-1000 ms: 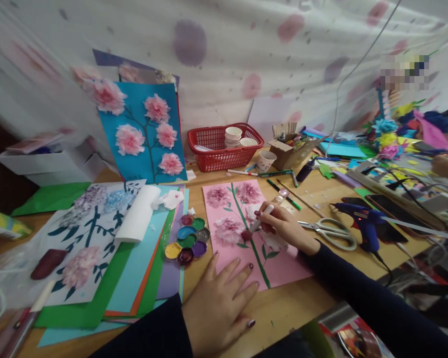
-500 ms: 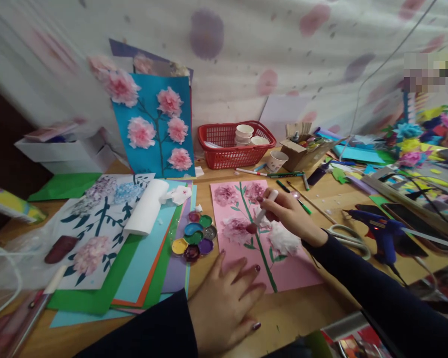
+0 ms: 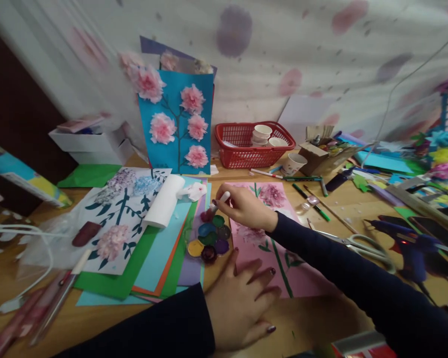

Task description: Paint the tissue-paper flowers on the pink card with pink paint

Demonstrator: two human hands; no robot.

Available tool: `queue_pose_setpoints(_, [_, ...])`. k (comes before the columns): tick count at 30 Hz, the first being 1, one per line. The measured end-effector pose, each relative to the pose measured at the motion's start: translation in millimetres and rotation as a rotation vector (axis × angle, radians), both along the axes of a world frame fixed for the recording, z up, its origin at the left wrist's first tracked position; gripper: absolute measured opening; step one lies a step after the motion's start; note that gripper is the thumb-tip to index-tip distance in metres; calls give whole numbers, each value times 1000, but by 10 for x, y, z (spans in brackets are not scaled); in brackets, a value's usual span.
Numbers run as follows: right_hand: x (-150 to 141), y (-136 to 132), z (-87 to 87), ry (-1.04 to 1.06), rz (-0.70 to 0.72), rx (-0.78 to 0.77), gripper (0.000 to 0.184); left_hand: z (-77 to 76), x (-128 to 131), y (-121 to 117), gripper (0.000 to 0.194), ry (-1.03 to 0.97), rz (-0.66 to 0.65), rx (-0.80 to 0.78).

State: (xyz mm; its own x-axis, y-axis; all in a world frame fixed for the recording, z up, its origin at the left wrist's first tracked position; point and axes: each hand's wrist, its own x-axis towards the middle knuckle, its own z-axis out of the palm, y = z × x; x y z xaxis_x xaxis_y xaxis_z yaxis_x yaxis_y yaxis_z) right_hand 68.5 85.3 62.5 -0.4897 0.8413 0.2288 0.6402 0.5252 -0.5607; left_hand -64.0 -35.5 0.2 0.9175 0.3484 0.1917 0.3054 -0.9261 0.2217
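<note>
My right hand (image 3: 244,208) is closed on a short white-handled paintbrush (image 3: 224,198). Its reddish tip dips into the pink-red well at the far left of the paint palette (image 3: 208,237), which also has blue, green, yellow, purple and dark wells. Fingers spread, my left hand (image 3: 246,301) lies flat over the near left edge of the pink paper (image 3: 261,278) and the table. A green painted stem and fluffy pink flowers (image 3: 272,195) cover that paper; my right arm hides part of them.
Left of the palette lie stacked coloured sheets (image 3: 140,271), a paper roll (image 3: 165,201) and a flower picture (image 3: 132,256). Behind stand a blue flower card (image 3: 173,112) and a red basket (image 3: 239,156) with cups. Scissors (image 3: 369,247) and a glue gun (image 3: 406,243) lie right.
My right hand has carried the paintbrush left, from a flower on the pink paper to the palette. My left hand stays flat. The view has turned somewhat left.
</note>
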Motion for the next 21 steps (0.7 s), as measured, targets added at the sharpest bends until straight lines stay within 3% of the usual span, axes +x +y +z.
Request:
queue_pose_setpoints(8, [-179,20,56,-22,69,-9,4,-51,17,-23,50,-16,31,11])
queue_pose_setpoints(15, [-267,37,-6,-22,17,-12,5,-69,17,-23,49,-35,33,3])
queue_pose_setpoints(18, [-291,74,7,140,-73,-47,13,-55,4,-17,49,-38,28,-7])
queue_pose_setpoints(21, [-302,154,29,397,-214,-222,19,-35,-10,-12,49,-39,13,-5])
